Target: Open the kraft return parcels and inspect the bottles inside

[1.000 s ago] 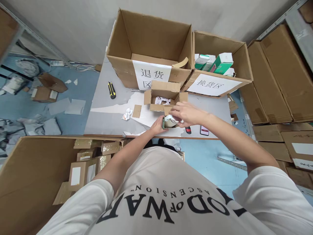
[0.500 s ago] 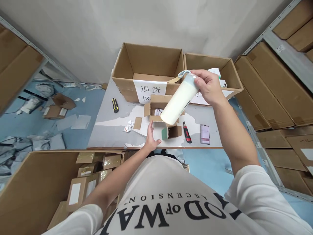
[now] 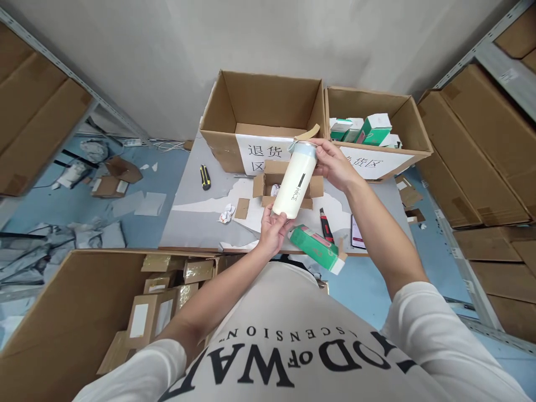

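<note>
Head: 1 btl (image 3: 296, 181) in 2 grips (image 3: 273, 232)

The person wears a white short-sleeved fabric T-shirt (image 3: 259, 298), printed with large black serif capitals (image 3: 274, 364) and a smaller black line (image 3: 310, 334) reading "ASCENSION". Both hands (image 3: 273, 233) are bare.

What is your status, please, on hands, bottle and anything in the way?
Right hand gripping bottle near its top, left hand at its base. Bottle tilted. Green box close beside left hand; nothing visibly blocking.
</note>
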A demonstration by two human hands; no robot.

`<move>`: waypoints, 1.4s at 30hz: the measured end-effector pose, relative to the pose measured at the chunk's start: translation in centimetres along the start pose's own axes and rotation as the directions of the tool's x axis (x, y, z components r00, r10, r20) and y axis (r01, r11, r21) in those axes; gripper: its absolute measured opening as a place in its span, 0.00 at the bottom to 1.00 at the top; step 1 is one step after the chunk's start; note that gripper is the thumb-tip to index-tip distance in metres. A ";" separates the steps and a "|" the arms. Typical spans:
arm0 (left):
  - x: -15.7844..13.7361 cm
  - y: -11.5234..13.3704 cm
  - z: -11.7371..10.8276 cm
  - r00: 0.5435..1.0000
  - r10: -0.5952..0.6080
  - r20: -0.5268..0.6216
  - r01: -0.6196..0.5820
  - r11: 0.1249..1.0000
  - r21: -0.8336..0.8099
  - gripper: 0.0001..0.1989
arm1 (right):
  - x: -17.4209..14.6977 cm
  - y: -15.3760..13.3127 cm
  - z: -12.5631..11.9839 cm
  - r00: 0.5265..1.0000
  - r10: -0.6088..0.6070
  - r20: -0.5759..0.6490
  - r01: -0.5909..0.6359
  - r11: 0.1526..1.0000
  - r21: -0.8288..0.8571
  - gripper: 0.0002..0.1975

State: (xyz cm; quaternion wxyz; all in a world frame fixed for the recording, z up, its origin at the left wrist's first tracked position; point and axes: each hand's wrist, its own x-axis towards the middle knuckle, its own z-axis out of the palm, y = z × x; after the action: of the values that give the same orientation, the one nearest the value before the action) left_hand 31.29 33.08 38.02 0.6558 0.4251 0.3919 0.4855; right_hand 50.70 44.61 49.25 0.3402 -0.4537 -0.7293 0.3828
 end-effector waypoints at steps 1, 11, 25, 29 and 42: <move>0.0 -0.1 0.0 1.000 -0.008 -0.002 0.008 1.000 -0.023 0.33 | 0.0 0.1 0.2 1.000 0.010 0.012 -0.011 1.000 0.013 0.36; 0.5 0.0 0.4 1.000 -0.030 0.002 0.030 0.999 -0.033 0.32 | 0.7 0.6 0.3 0.998 0.062 -0.013 -0.060 0.989 0.137 0.33; 0.2 0.8 0.7 0.989 -0.144 -0.013 0.122 0.879 -0.462 0.31 | 0.5 0.6 0.3 0.996 0.091 -0.006 -0.083 0.932 0.354 0.26; 0.0 1.8 0.7 0.955 -0.282 0.085 0.279 0.769 -0.575 0.31 | 0.3 0.7 0.3 0.998 0.056 0.004 -0.050 0.858 0.512 0.26; -0.1 2.2 0.4 0.824 -0.481 0.299 0.554 0.575 -0.602 0.37 | -0.5 1.2 -1.9 0.997 0.070 -0.035 -0.041 0.845 0.533 0.24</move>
State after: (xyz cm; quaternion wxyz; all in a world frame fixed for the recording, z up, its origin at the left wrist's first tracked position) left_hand 30.96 33.33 40.24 0.8944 0.0531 0.2644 0.3568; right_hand 52.97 44.94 48.99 0.4603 -0.3726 -0.5722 0.5673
